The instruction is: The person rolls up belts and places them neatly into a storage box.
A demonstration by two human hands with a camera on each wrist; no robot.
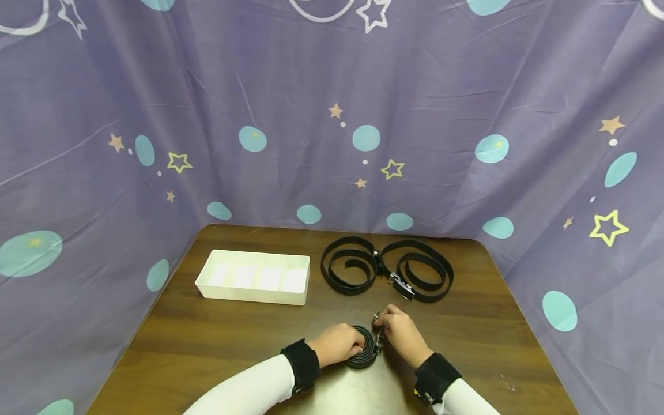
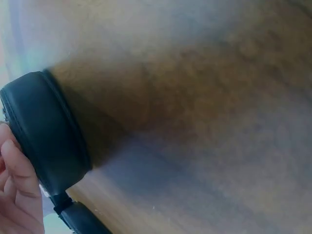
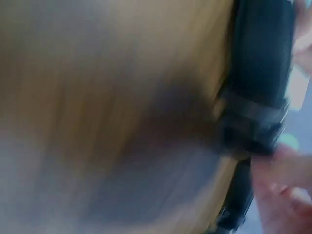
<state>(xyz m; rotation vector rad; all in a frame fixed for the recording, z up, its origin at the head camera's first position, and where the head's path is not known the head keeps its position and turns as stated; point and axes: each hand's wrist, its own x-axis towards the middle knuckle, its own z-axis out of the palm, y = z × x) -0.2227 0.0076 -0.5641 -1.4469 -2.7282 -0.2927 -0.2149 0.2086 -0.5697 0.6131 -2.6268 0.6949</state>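
Note:
A black belt, wound into a tight coil, stands on its edge on the wooden table between the two hands. The left hand grips the coil from the left, its thumb and fingers showing beside the belt in the left wrist view. At the coil's right side, the right hand pinches the metal buckle end. The right wrist view is blurred; there the right fingers touch the belt just by its buckle. The fingertips inside the coil are partly hidden.
Farther back on the table lie two loosely coiled black belts, the left one and the right one, touching each other. A white rectangular tray sits at back left. Behind the table hangs a purple patterned curtain.

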